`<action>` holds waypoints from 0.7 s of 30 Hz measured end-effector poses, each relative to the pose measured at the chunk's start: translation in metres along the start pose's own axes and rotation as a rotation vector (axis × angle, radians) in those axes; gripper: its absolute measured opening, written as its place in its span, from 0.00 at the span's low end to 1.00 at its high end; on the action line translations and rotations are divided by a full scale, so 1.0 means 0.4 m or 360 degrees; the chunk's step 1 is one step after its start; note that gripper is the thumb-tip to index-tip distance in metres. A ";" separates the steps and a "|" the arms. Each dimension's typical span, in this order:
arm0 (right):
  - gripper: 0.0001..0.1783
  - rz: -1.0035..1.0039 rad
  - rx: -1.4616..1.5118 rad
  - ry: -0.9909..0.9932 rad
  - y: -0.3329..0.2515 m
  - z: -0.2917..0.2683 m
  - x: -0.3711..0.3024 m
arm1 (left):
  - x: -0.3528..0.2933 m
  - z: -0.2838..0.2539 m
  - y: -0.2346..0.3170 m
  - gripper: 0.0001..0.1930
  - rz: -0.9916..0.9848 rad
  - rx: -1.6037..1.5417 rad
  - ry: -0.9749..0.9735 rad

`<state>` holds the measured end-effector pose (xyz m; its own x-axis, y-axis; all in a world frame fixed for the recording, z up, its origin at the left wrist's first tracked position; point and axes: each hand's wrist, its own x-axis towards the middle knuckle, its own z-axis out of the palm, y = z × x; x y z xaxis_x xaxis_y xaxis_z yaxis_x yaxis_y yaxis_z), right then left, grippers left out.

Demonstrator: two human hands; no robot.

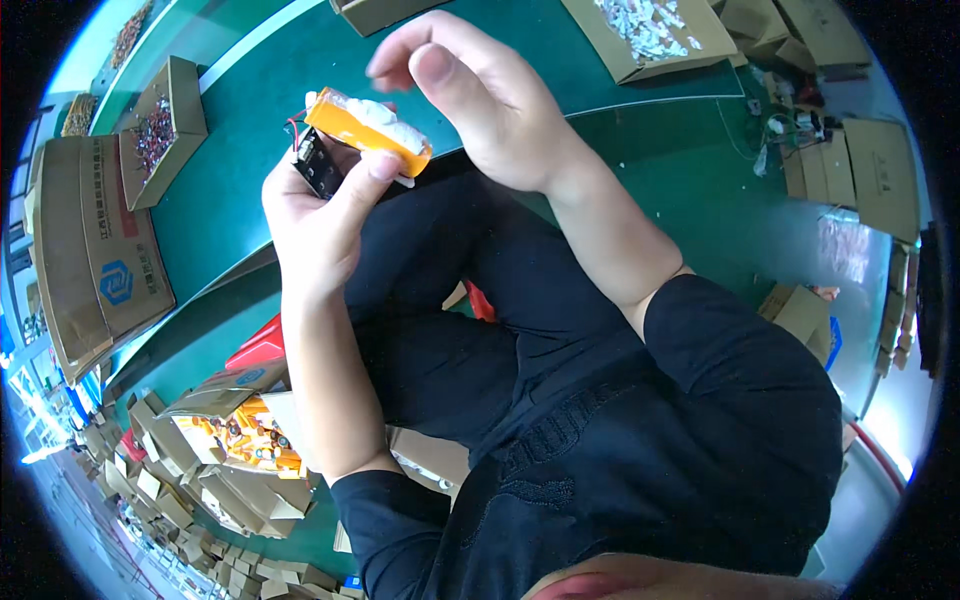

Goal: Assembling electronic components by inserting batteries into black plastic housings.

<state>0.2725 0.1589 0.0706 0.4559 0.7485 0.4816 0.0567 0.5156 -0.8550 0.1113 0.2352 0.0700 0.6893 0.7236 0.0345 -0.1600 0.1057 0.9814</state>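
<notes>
Over the near edge of the green table [240, 120], my left hand [315, 230] is closed around an orange block-shaped piece [345, 125] with a white, uneven layer along its top. My left thumb presses on its near end. A black circuit board [317, 168] sits against the same piece on its left side, with thin red and dark wires [293, 122] at its upper corner. My right hand [490, 95] is raised to the right of the piece, apart from it. Its fingers curl loosely, thumb apart, and nothing shows in them.
A cardboard tray [190, 110] of small reddish parts stands at the left, beside a large carton [80, 250]. Another tray [690, 65] at the far right holds white pieces. Below left, an open carton [215, 385] contains orange parts. Many boxes stand on the floor.
</notes>
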 end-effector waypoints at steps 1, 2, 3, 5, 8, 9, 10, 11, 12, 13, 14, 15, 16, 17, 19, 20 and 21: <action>0.16 0.0042 -0.0231 -0.0138 -0.020 -0.017 0.004 | 0.001 0.002 0.006 0.18 0.0028 0.0084 -0.0004; 0.16 0.0092 -0.0451 -0.0279 -0.037 -0.033 0.005 | -0.003 0.001 0.010 0.17 0.0049 0.0173 0.0001; 0.16 0.0142 -0.0670 -0.0419 -0.050 -0.046 0.005 | -0.007 0.000 0.013 0.17 0.0070 0.0264 0.0007; 0.16 0.0183 -0.0880 -0.0563 -0.053 -0.049 0.007 | -0.011 -0.005 0.018 0.16 0.0097 0.0364 0.0019; 0.19 -0.0254 -0.1036 -0.0564 -0.024 -0.034 0.016 | -0.019 -0.022 0.019 0.15 0.0112 0.0539 -0.0086; 0.21 -0.0402 -0.1070 -0.0559 -0.011 -0.024 0.019 | -0.023 -0.030 0.026 0.15 0.0111 0.0609 -0.0112; 0.21 -0.0464 -0.0979 -0.0540 0.006 -0.024 0.022 | -0.023 -0.028 0.043 0.14 0.0071 0.0701 -0.0131; 0.22 -0.0533 -0.0861 -0.0524 0.019 -0.028 0.019 | -0.028 -0.022 0.060 0.13 0.0026 0.0812 -0.0130; 0.22 -0.0489 -0.0785 -0.0543 0.014 -0.026 0.017 | -0.024 -0.020 0.068 0.13 0.0239 0.0893 -0.0209; 0.18 -0.0503 -0.0737 -0.0543 0.017 -0.029 0.015 | -0.026 -0.018 0.074 0.12 0.0218 0.0881 -0.0246; 0.17 -0.0519 -0.0695 -0.0542 0.027 -0.037 0.014 | -0.023 -0.014 0.072 0.11 0.0200 0.0867 -0.0287; 0.16 -0.0529 -0.0628 -0.0535 0.031 -0.031 0.010 | -0.022 -0.017 0.078 0.10 0.0267 0.0885 -0.0339; 0.13 -0.0492 -0.0630 -0.0565 0.038 -0.027 0.004 | -0.026 -0.030 0.064 0.09 0.0270 0.0814 -0.0328; 0.12 -0.0494 -0.0576 -0.0506 0.045 -0.027 -0.003 | -0.022 -0.033 0.059 0.09 0.0320 0.0812 -0.0357; 0.11 -0.0613 -0.0578 -0.0248 0.043 -0.024 -0.024 | -0.022 -0.010 0.071 0.08 0.0439 0.0765 -0.0416; 0.12 -0.0414 -0.0482 -0.0082 0.058 -0.022 -0.043 | -0.007 0.000 0.048 0.08 0.0426 0.0664 -0.0405; 0.14 -0.0194 -0.0400 0.0074 0.074 -0.024 -0.060 | 0.000 0.001 0.036 0.08 0.0408 0.0546 -0.0400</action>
<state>0.2717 0.1521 0.0319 0.4718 0.6644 0.5796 0.3297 0.4768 -0.8148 0.1091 0.2364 0.0843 0.8141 0.5054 0.2859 -0.1342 -0.3154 0.9394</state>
